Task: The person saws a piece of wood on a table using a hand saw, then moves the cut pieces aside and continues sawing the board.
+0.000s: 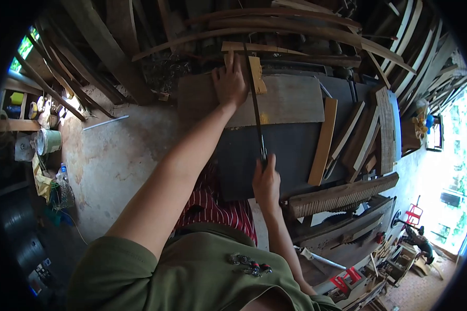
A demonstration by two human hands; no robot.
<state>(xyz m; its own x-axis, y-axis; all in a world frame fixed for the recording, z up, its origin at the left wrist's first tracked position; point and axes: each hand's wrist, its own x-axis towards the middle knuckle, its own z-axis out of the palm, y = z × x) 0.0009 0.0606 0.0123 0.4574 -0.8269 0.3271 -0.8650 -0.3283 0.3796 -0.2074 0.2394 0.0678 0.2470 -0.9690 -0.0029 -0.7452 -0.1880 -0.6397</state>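
My right hand (266, 185) is closed round the handle of a handsaw (256, 106), seen nearly edge-on. Its long, thin, dark blade stretches away from me, past my left hand. My left hand (230, 84) presses down on a piece of light wood, mostly hidden under the fingers, just left of the blade. Right of the blade, more light wood (257, 75) with an uneven edge shows. A flat brown board (293, 98) lies beneath, on a dark tabletop (285, 147). Yellowish sawdust (265, 118) lies by the blade near the board's front edge.
Wood strips (323, 142) lie at the table's right, beside a thick plank (385, 129). Long curved timbers (285, 27) cross behind. A machine with a circular saw blade (355, 236) stands at lower right. Another person (420, 242) is farther off. A bucket (49, 141) stands left.
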